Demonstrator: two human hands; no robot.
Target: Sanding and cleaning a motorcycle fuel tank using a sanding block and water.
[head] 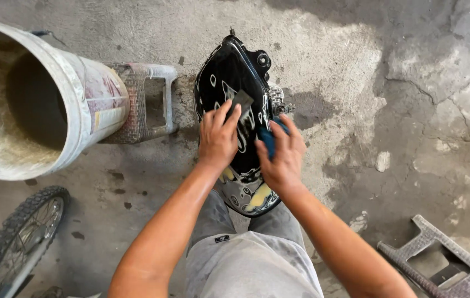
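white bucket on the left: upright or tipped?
Tipped. The white bucket lies on its side, its open mouth facing the camera, its far end against a woven stool. Whether anything is inside, cannot tell.

Cracked concrete floor [412, 110] bears a tipped bucket [36, 99] and plastic stools [146, 102].

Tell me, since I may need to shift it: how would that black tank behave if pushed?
The black tank looks glossy, so probably slippery. Its rounded shape, propped on a small stool, could rock or tip. Likely rigid metal, fairly heavy.
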